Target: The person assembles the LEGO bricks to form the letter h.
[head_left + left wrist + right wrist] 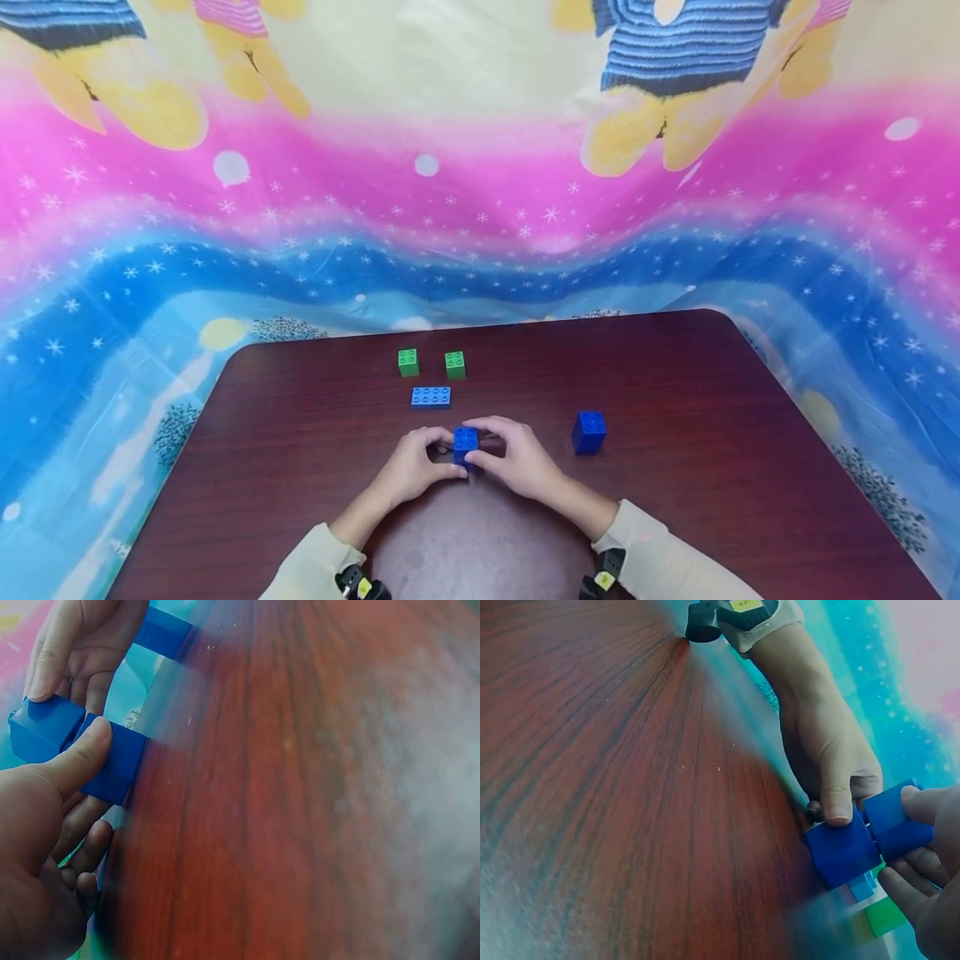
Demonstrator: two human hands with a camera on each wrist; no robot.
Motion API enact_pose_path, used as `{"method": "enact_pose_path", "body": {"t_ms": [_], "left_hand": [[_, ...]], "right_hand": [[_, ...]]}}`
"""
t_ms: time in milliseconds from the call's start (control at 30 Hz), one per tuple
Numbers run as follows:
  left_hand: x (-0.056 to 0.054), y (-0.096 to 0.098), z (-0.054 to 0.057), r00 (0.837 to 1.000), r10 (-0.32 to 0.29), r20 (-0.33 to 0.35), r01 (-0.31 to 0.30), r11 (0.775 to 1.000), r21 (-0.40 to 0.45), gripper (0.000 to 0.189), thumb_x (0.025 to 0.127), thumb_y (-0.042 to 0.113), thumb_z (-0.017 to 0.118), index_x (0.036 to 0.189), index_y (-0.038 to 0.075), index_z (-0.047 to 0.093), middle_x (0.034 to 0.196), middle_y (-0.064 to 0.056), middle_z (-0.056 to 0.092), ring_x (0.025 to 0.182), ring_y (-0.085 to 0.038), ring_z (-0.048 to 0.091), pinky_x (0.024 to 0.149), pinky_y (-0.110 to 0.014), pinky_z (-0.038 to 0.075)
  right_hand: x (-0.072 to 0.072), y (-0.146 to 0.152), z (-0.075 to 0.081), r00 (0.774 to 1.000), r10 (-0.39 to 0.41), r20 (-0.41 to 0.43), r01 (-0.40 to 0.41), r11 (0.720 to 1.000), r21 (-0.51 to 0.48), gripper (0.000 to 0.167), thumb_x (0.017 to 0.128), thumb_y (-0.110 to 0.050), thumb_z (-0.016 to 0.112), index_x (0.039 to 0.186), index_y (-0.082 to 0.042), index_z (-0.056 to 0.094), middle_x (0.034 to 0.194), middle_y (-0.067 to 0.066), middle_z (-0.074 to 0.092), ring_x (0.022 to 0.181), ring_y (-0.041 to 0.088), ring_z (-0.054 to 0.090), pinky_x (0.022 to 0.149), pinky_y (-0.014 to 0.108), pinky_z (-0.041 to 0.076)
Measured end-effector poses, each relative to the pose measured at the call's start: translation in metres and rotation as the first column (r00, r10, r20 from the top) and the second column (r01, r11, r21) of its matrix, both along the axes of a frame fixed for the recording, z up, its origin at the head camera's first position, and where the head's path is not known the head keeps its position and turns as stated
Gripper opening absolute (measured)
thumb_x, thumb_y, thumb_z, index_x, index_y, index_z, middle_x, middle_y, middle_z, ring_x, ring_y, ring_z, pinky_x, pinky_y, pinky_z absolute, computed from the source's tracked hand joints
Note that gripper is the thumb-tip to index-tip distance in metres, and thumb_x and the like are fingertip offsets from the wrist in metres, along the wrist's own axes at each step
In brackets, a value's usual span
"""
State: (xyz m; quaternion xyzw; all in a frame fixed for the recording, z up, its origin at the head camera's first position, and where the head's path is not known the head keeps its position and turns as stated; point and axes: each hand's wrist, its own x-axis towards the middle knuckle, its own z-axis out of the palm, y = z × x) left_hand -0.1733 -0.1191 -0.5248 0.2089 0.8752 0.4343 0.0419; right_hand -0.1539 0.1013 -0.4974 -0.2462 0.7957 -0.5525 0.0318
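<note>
Two blue toy building bricks are held one above the other near the middle of the table. My left hand [411,468] pinches the lower blue brick [844,851], its thumb on the near face. From the other side, my right hand [522,460] grips the upper blue brick [894,817] between thumb and fingers. A narrow uneven gap shows between the two bricks in the right wrist view. The upper brick's studs face up in the head view. Some fingers are hidden behind the bricks.
A tall dark blue brick piece [588,433] stands to the right of the hands. Beyond them lie a lighter blue eight-stud brick [431,397], a left green brick [408,363] and a right green brick [454,365]. A patterned cloth [480,208] hangs behind the brown table [675,375].
</note>
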Motion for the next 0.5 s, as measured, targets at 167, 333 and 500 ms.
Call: {"method": "enact_pose_path", "body": {"t_ms": [167,333,500], "left_hand": [[-0.0005,0.0008,0.0000,1.000,-0.006,-0.005,0.006,1.000,0.009,0.037,0.075,0.031,0.092,0.103,0.015,0.074,0.094,0.008,0.070,0.089,-0.010,0.066,0.081,-0.029,0.054],[0.0006,0.0011,0.0006,1.000,-0.001,-0.008,0.001,1.000,-0.002,0.036,0.075,0.032,0.092,0.102,0.016,0.073,0.094,0.008,0.069,0.089,-0.010,0.064,0.081,-0.028,0.054],[0.0007,0.0007,-0.0004,1.000,0.008,-0.020,-0.008,1.000,-0.016,0.034,0.075,0.031,0.092,0.099,0.017,0.074,0.091,0.009,0.067,0.088,-0.010,0.062,0.080,-0.028,0.053]], "right_hand": [[-0.0004,0.0001,0.0013,1.000,-0.008,-0.021,0.009,0.999,0.038,0.043,0.094,-0.012,0.074,0.135,0.000,0.063,0.123,0.009,0.067,0.109,0.022,0.070,0.091,0.035,0.057],[-0.0002,-0.0007,0.0021,0.999,-0.008,-0.034,0.011,0.997,0.075,0.044,0.095,-0.013,0.074,0.136,0.000,0.062,0.121,0.008,0.067,0.103,0.019,0.071,0.087,0.029,0.057],[0.0009,-0.0028,0.0017,0.996,-0.010,-0.086,0.020,0.993,0.118,0.042,0.097,-0.015,0.072,0.135,-0.003,0.063,0.123,0.007,0.066,0.100,0.016,0.070,0.086,0.029,0.058]]}}
